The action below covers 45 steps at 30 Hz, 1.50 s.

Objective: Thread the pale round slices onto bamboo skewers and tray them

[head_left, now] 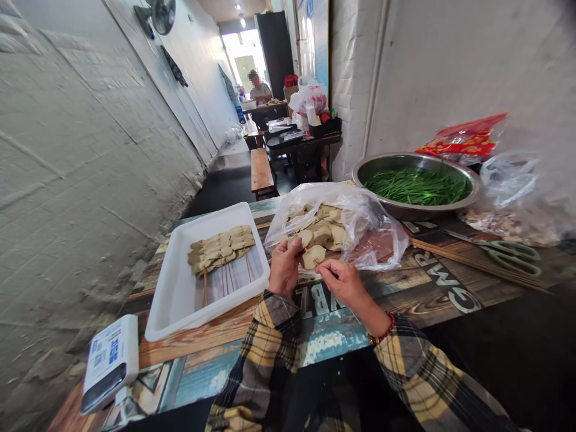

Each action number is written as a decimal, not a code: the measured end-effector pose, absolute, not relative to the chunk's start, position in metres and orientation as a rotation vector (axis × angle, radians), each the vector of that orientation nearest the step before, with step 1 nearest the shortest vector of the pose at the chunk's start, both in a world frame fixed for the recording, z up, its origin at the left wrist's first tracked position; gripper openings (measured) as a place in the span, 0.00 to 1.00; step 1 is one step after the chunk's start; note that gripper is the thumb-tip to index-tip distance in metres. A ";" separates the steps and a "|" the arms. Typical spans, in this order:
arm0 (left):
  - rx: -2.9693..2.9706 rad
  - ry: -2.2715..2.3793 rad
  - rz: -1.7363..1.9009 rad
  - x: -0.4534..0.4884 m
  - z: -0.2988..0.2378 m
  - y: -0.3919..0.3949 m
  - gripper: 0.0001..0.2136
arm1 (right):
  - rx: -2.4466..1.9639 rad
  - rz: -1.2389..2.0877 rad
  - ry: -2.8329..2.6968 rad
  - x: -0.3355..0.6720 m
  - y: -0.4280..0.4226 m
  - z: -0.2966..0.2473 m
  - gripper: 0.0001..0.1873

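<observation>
In front of the open bag, my left hand (284, 269) pinches the edge of a thin, round beige slice (314, 257). My right hand (344, 283) has its fingers closed on a thin skewer (316, 263), whose tip meets the slice; whether it goes through I cannot tell. Behind both hands a clear plastic bag (382, 231) holds a heap of similar slices (335, 231). To the left, a white plastic tray (155, 309) contains a row of threaded slices (220, 249), their sticks pointing toward me.
A steel basin (405, 210) of green chives (416, 185) stands at the back right. Loose skewers (477, 264) and green-handled scissors (513, 255) lie at the right. A white payment device (110, 360) is at front left. Farther off are a bench (262, 171) and a seated person (260, 90).
</observation>
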State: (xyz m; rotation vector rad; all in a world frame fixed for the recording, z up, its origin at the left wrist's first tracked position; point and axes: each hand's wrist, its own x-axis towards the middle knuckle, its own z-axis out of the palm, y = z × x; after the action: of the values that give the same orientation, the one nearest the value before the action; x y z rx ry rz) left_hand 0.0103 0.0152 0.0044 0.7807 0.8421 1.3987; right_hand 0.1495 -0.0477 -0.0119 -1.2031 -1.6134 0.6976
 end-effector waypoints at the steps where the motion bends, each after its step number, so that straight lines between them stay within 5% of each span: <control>1: 0.792 0.849 1.399 0.011 0.004 0.015 0.12 | -1.203 0.694 -1.617 0.150 -0.048 -0.012 0.16; 45: 1.137 0.926 1.054 0.032 0.005 0.000 0.17 | -1.410 0.619 -1.490 0.202 -0.097 -0.025 0.13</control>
State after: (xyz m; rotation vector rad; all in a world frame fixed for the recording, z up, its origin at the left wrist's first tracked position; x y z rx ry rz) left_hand 0.0316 -0.0004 0.0050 1.1372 0.9265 1.0543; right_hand 0.2021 -0.0967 -0.0255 -1.4102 -1.4896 0.6190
